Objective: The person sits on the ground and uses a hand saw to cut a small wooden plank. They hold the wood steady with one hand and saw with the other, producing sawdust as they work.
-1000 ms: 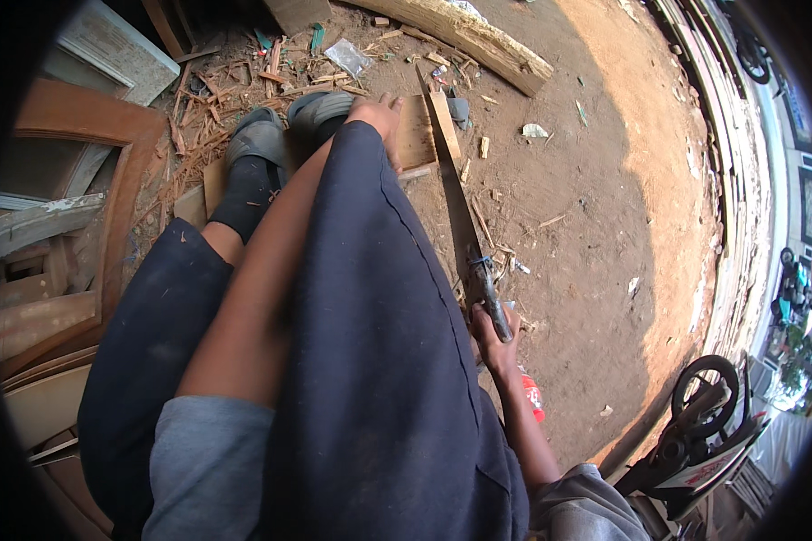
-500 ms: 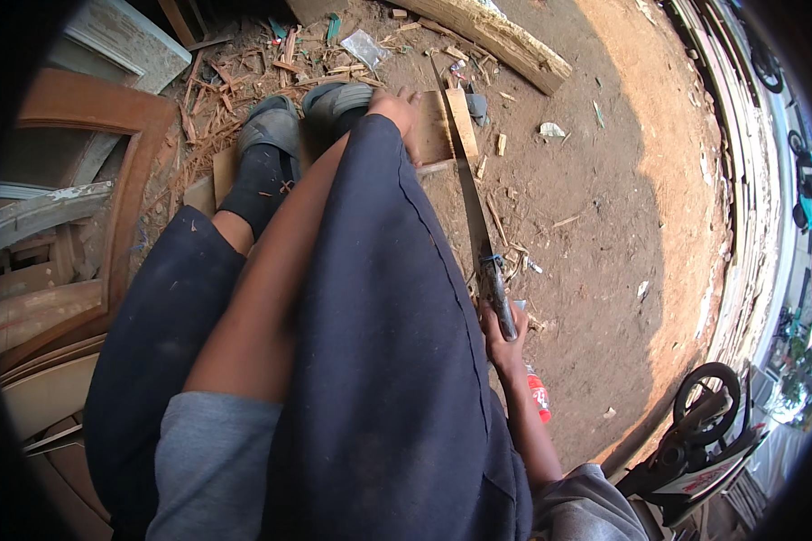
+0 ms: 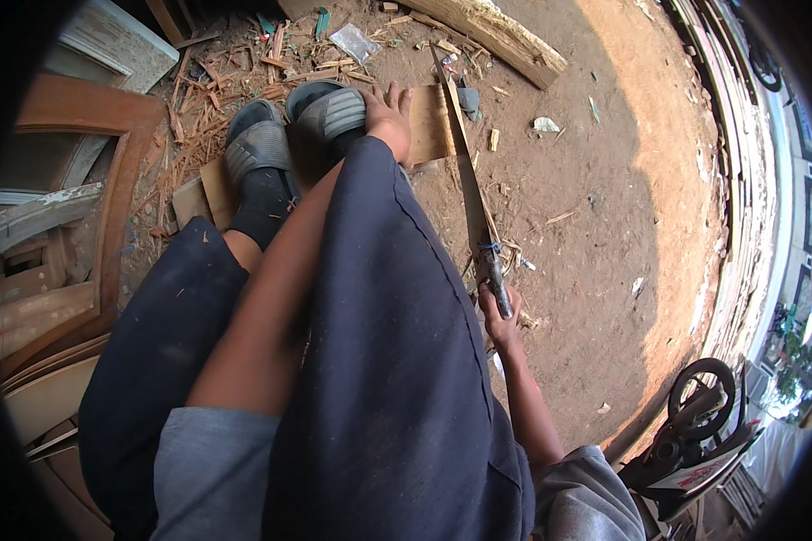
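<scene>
My left hand (image 3: 390, 124) lies with spread fingers on a light wooden board (image 3: 431, 126), close beside my sandalled foot (image 3: 331, 113). In my right hand (image 3: 500, 314) is the grip of a handsaw (image 3: 474, 203), held with closed fingers. Its long dark blade points away from me, and its far part passes along the right end of the board. A narrow pale strip of wood shows just right of the blade. The board's left part is hidden by my foot and left hand.
Wood chips and splinters (image 3: 212, 95) litter the ground around my feet. A thick beam (image 3: 492, 36) lies at the far side. At left leans a brown wooden frame (image 3: 144, 117). Stacked planks (image 3: 740, 180) line the right, with a parked motorcycle (image 3: 704, 424) at lower right.
The saw and my right hand have moved forward, away from me. The pale end strip right of the blade shows narrower. My left hand stays on the board; a red-labelled bottle has gone from sight.
</scene>
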